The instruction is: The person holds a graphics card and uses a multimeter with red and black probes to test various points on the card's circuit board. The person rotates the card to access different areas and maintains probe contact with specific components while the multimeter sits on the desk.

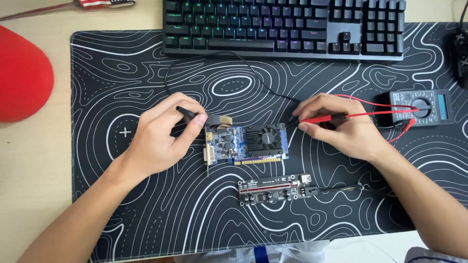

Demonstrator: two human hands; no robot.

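Hands are both busy over a small blue graphics card lying flat on a black desk mat with white wavy lines. Left hand is pinched shut around a black probe, tip pointing at the card's left end near the metal bracket. Right hand is clamped on a red probe, tip aimed at the card's right edge, just beside the black fan. Can't really tell if either tip is actually touching the board. Red and black leads run off to a multimeter sitting on the mat to the right. Just below the card there's a black riser board, close but apart. Backlit keyboard sits along the top of the surface, and something red is off to the left.
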